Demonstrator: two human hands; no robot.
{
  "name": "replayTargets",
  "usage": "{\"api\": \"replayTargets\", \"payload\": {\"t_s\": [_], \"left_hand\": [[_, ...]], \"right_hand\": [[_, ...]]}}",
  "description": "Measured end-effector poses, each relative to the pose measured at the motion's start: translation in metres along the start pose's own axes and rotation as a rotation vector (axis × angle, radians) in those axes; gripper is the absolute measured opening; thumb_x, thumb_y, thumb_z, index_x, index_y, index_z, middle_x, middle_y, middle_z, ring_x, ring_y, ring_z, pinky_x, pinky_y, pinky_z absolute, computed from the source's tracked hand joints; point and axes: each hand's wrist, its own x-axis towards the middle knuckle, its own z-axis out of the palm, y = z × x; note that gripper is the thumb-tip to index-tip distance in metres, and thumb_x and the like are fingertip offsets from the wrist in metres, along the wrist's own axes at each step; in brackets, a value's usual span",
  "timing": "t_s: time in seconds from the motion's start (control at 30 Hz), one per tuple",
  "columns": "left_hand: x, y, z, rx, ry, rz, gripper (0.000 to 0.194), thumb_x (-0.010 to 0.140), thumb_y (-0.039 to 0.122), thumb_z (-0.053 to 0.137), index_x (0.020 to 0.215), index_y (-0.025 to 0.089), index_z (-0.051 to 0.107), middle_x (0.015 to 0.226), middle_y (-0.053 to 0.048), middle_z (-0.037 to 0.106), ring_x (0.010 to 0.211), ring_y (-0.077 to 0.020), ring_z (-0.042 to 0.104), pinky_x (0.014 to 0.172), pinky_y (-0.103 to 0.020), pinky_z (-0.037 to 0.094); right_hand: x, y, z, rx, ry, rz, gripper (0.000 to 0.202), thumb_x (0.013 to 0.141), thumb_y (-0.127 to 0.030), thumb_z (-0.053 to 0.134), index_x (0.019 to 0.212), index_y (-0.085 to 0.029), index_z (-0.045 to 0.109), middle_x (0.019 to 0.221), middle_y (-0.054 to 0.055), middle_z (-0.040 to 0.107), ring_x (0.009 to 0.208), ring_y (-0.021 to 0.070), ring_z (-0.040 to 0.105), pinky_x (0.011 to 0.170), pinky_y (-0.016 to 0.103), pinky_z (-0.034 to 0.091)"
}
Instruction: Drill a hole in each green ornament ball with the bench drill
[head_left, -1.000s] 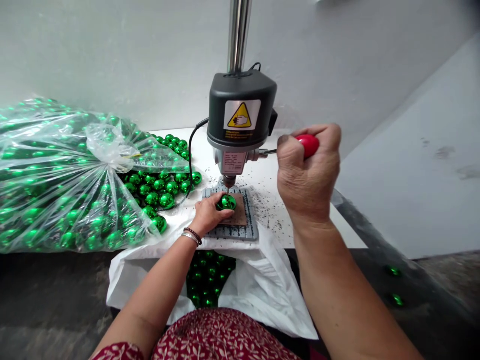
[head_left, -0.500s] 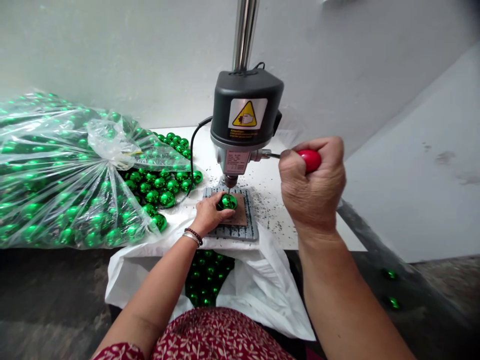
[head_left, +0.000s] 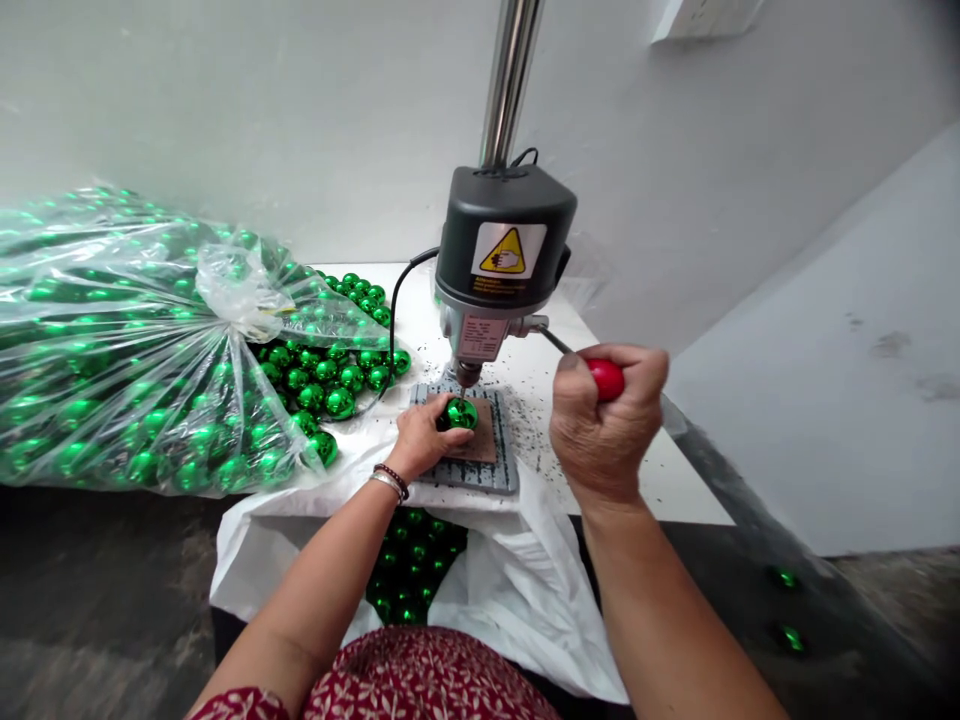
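Note:
My left hand (head_left: 427, 436) grips a shiny green ball (head_left: 462, 413) between thumb and fingers, holding it on a brown board (head_left: 484, 446) atop the grey drill press base (head_left: 510, 470). Directly above, the drill press (head_left: 506, 240) has its chuck (head_left: 467, 374) low, with the bit reaching the top of the ball; whether it has pierced the surface I cannot tell. My right hand (head_left: 607, 430) is closed around the red knob (head_left: 606, 380) of the feed lever, to the right of the press.
A clear plastic bag (head_left: 142, 350) of green balls fills the left of the white table (head_left: 675, 490). Loose green balls (head_left: 341, 402) lie beside it. Dark shavings surround the base. Below the table edge, a white sack (head_left: 517, 590) holds more balls. A black cable (head_left: 395, 310) hangs left of the press.
My right hand has pulled the red-knobbed lever downward, so the lever now slopes down. My left hand keeps the ball under the bit. The whole view has shifted slightly.

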Motion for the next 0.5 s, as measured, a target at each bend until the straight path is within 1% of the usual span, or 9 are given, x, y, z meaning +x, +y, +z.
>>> {"api": "replayTargets", "payload": {"t_s": [0.2,0.33,0.4,0.43,0.5], "left_hand": [[0.0,-0.001,0.0,-0.074,0.017,0.013,0.055,0.076,0.04,0.079,0.129,0.028,0.07,0.109,-0.004,0.078,0.104,-0.0275,0.069,0.099,-0.039,0.05],[0.0,-0.002,0.0,-0.044,0.002,0.009,0.051,0.077,0.04,0.079,0.126,0.028,0.07,0.107,-0.005,0.078,0.107,-0.0297,0.069,0.101,-0.043,0.048],[0.0,-0.001,0.0,-0.038,-0.003,0.001,0.05,0.077,0.039,0.079,0.124,0.027,0.07,0.108,-0.005,0.078,0.108,-0.0303,0.068,0.103,-0.044,0.047],[0.001,0.0,0.0,-0.048,-0.004,-0.002,0.049,0.077,0.039,0.079,0.123,0.026,0.07,0.108,-0.005,0.078,0.108,-0.0302,0.068,0.103,-0.044,0.047],[0.001,0.001,0.0,-0.107,-0.005,0.0,0.046,0.075,0.036,0.079,0.119,0.023,0.071,0.105,-0.004,0.077,0.104,-0.0283,0.068,0.1,-0.042,0.048]], "right_hand": [[-0.015,0.013,0.004,0.041,0.057,-0.028,0.026,0.083,-0.043,0.061,0.085,-0.018,0.056,0.073,0.0,0.059,0.063,0.0089,0.053,0.061,0.023,0.045],[-0.028,0.017,0.005,0.057,0.06,-0.033,0.026,0.082,-0.044,0.06,0.083,-0.018,0.054,0.072,0.0,0.057,0.064,0.0098,0.053,0.061,0.025,0.045],[-0.023,0.014,0.006,0.062,0.07,-0.028,0.026,0.083,-0.043,0.058,0.083,-0.018,0.054,0.072,0.0,0.056,0.064,0.0097,0.052,0.061,0.025,0.045],[-0.015,0.01,0.007,0.065,0.078,-0.024,0.026,0.083,-0.044,0.057,0.083,-0.018,0.053,0.073,0.001,0.056,0.064,0.0094,0.051,0.061,0.024,0.044],[0.008,0.001,0.01,0.067,0.07,-0.004,0.024,0.084,-0.042,0.057,0.084,-0.019,0.053,0.075,0.001,0.057,0.065,0.0089,0.05,0.061,0.024,0.043]]}}
